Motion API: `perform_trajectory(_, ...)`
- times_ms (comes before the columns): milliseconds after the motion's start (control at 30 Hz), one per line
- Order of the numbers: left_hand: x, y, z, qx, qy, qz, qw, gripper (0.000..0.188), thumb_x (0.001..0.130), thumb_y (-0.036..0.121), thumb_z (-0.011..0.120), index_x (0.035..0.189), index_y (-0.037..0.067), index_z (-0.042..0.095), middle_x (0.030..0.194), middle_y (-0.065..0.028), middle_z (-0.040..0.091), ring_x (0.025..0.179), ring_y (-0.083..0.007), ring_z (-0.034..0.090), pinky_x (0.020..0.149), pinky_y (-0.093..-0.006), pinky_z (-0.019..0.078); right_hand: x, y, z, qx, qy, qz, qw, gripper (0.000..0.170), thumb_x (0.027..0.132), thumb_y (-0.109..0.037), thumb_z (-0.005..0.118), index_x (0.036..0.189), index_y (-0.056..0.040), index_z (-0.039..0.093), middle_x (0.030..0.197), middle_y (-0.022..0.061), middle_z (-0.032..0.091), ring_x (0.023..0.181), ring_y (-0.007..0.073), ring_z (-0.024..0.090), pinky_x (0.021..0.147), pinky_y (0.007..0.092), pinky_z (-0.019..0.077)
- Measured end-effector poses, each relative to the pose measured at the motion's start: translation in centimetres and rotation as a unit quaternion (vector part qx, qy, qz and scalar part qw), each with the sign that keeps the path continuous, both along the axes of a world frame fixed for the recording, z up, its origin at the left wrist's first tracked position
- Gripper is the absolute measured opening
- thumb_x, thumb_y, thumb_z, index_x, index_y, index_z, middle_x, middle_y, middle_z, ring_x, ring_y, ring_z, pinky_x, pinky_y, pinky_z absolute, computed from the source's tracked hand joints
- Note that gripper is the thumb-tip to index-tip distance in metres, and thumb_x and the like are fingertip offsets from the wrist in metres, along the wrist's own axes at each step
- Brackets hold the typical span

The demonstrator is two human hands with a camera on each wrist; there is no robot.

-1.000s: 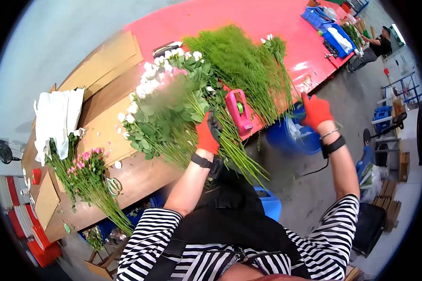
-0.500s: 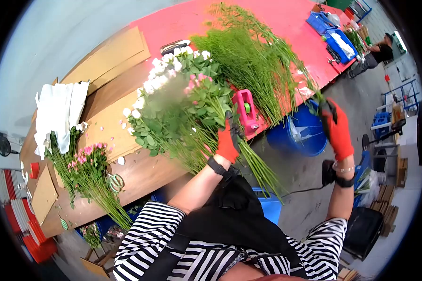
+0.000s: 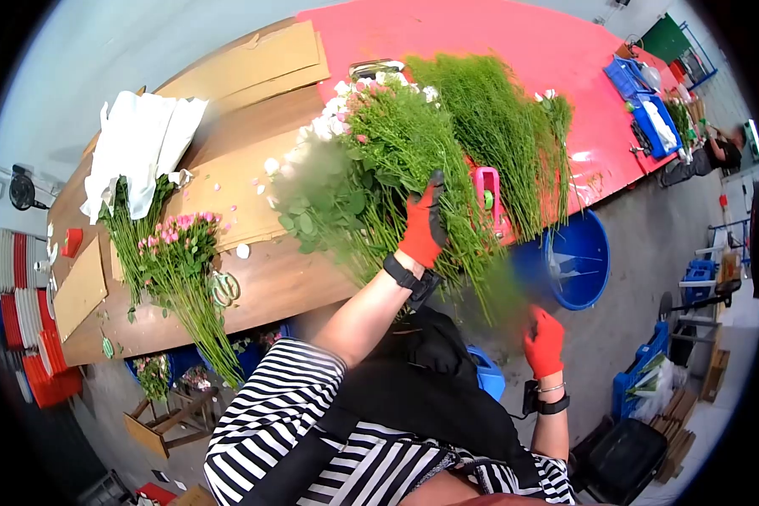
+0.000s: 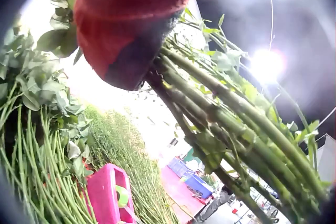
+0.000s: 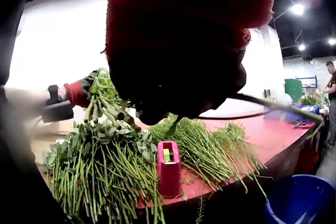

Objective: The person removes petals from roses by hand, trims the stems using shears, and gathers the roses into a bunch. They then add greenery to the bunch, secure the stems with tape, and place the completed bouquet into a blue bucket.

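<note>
In a red glove with dark fingers, my left hand (image 3: pixel 424 223) grips a bundle of flower stems (image 4: pixel 226 113) with leafy green tops and a few pink blooms. The cut ends fan out below that hand. My right hand (image 3: pixel 544 341), also gloved, is lower and to the right, its fingers curled round a thin green stem (image 5: pixel 283 105) that sticks out past them. Under the bundle lie white roses (image 3: pixel 333 114) with long stems. Beside them stands a pink tape dispenser (image 3: pixel 489 196) with a green roll.
A heap of feathery greens (image 3: pixel 489 105) covers part of the red tabletop. A blue bucket (image 3: pixel 600 266) stands on the floor by the table edge. Pink flowers (image 3: pixel 181 240), scissors (image 3: pixel 225 289) and cardboard (image 3: pixel 244 67) lie to the left. Another person (image 3: pixel 718 153) works at the far right.
My right hand took a green sprig from the heap, drew it back past the bucket, and is now low beside the bundle's stems. The left hand kept its grip; feathery green now covers the bundle's pink blooms.
</note>
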State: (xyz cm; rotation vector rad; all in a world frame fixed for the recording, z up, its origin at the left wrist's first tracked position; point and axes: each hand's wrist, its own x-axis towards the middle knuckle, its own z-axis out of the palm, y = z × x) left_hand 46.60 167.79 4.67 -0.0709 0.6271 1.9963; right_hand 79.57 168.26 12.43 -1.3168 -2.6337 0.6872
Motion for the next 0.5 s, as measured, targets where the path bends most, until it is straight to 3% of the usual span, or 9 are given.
perform_trajectory(100,0.5,-0.7,2.5,0.007,0.001,0.056,0.998,0.033,0.092,0.029,0.066,0.121,0.013,0.066,0.120,0.0003,0.066,0.117,-0.0191,0.058,0.095,-0.0482,0.0495,0.7,0.8,-1.8,-0.012,0.008,0.030,0.999,0.045,0.072,-0.009,0.077,0.115,-0.0056,0.065,0.119,0.0195,0.064,0.112,0.0404,0.058,0.093,0.0443,0.0479)
perform_trajectory(200,1.3,-1.7,4.0,-0.101,0.045,0.090,0.990,0.033,0.095,0.026,0.063,0.125,0.012,0.065,0.122,-0.0017,0.065,0.114,-0.0193,0.060,0.093,-0.0453,0.0510,0.4,1.3,-1.7,0.026,-0.022,0.098,0.995,0.057,0.069,-0.014,0.081,0.122,-0.0053,0.061,0.128,0.0192,0.059,0.120,0.0418,0.052,0.098,0.0469,0.0442)
perform_trajectory(267,1.7,-2.1,3.1,-0.013,0.041,0.072,0.996,0.034,0.097,0.026,0.060,0.127,0.012,0.063,0.123,-0.0032,0.064,0.111,-0.0200,0.061,0.091,-0.0448,0.0520,-1.7,2.2,1.7,0.060,-0.063,0.139,0.986,0.070,0.067,-0.019,0.084,0.129,-0.0045,0.056,0.133,0.0186,0.055,0.123,0.0420,0.049,0.101,0.0479,0.0421)
perform_trajectory(333,2.5,-2.4,1.8,0.021,0.054,0.046,0.997,0.035,0.098,0.026,0.058,0.129,0.010,0.061,0.124,-0.0045,0.064,0.109,-0.0205,0.062,0.090,-0.0441,0.0530,-5.4,2.0,4.5,0.140,0.025,0.108,0.984,0.089,0.063,-0.025,0.087,0.138,-0.0028,0.046,0.134,0.0192,0.053,0.121,0.0400,0.051,0.102,0.0466,0.0424)
perform_trajectory(400,3.7,-2.4,1.0,0.007,0.092,0.009,0.996,0.035,0.099,0.027,0.056,0.129,0.008,0.060,0.123,-0.0056,0.064,0.107,-0.0209,0.063,0.088,-0.0432,0.0538,-9.7,0.9,6.6,-0.055,0.207,0.088,0.973,0.098,0.061,-0.029,0.089,0.142,-0.0027,0.041,0.136,0.0212,0.052,0.123,0.0401,0.051,0.103,0.0463,0.0421)
perform_trajectory(467,5.1,-2.3,1.6,0.002,0.064,0.026,0.998,0.035,0.100,0.026,0.056,0.130,0.007,0.058,0.124,-0.0055,0.063,0.108,-0.0198,0.062,0.090,-0.0398,0.0535,-12.8,0.1,5.2,0.016,0.187,0.154,0.970,0.095,0.064,-0.029,0.088,0.142,-0.0025,0.040,0.132,0.0253,0.054,0.120,0.0425,0.054,0.098,0.0467,0.0455)
perform_trajectory(500,5.6,-2.6,1.9,0.009,0.051,0.022,0.998,0.033,0.099,0.022,0.057,0.129,0.008,0.058,0.123,-0.0050,0.062,0.106,-0.0185,0.062,0.087,-0.0374,0.0542,-13.8,-0.5,3.7,-0.025,0.188,0.109,0.976,0.093,0.067,-0.029,0.087,0.142,-0.0023,0.040,0.130,0.0262,0.056,0.118,0.0431,0.055,0.096,0.0468,0.0466)
